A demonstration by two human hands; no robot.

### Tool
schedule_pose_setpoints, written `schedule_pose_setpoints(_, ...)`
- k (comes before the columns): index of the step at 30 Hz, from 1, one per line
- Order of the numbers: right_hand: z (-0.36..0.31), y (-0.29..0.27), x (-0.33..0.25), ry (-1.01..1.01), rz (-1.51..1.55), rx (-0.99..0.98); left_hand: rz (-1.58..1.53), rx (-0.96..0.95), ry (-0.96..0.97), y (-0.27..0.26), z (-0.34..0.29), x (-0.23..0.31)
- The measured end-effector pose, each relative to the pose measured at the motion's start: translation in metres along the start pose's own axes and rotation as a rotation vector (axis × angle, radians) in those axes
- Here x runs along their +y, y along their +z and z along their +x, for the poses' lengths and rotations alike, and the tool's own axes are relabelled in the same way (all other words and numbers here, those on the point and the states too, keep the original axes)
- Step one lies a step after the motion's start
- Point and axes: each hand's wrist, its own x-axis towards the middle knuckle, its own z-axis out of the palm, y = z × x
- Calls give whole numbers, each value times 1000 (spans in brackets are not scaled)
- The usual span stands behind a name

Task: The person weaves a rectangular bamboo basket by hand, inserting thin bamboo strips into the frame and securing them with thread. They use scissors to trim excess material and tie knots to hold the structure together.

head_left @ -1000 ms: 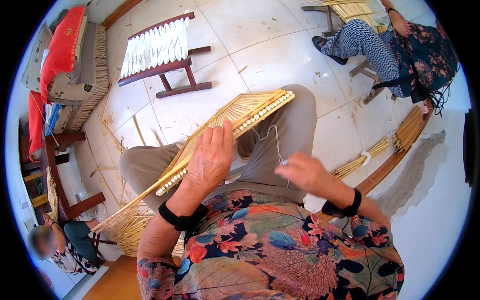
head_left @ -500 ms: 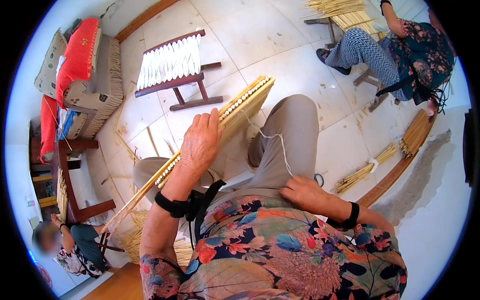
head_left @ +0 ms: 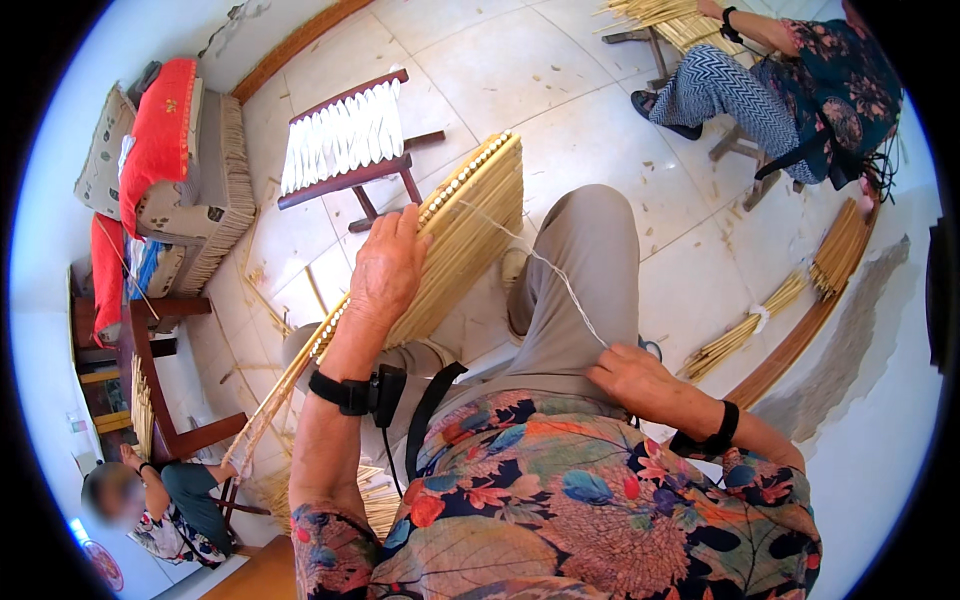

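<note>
Across my lap stands a panel of pale yellow reed stalks (head_left: 468, 262), tilted, with a row of small white round ends (head_left: 462, 180) along its upper edge. My left hand (head_left: 385, 268) is closed over that edge, fingers wrapped round it; the fingertips are partly hidden. From the panel's face a thin pale cord (head_left: 562, 278) runs over my right thigh to my right hand (head_left: 640, 380), which pinches its end by my hip. The cord hangs in a nearly straight line. Long loose fibres (head_left: 268, 405) trail from the panel's lower left end.
A dark wooden stool (head_left: 350, 140) with white wrapped strips stands ahead. Bundled stalks (head_left: 745, 328) lie along the right wall. A co-worker (head_left: 830, 90) sits at the upper right, another person (head_left: 165, 510) at the lower left. A fringed sofa (head_left: 195, 190) stands left.
The panel has turned so that more of its broad face shows. My right hand has moved right, and the cord is straighter. The co-worker's hand has moved onto the stalks.
</note>
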Motion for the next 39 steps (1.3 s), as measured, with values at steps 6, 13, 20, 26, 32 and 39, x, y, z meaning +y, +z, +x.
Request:
schedule_pose_setpoints(6, -5, 7, -3, 7, -235, 57, 23, 20, 3, 11, 7, -6)
schedule_pose_setpoints(13, -12, -20, 18, 170, 76, 211, 45, -33, -22, 1, 2, 0)
schedule_pose_setpoints(20, 3, -83, 27, 253, 1454, 753, 13, -18, -9, 8, 3, -3)
schedule_pose_setpoints(26, 38, -118, 14, 147, 1403, 830, -4, -43, -25, 1, -2, -8)
schedule_pose_setpoints(32, 75, -129, 9, 62, 867, 783, -85, 57, -10, -36, -6, 1)
schedule_pose_setpoints(39, 145, -145, -28, -198, 314, 828, -177, 131, -31, -107, -13, 27)
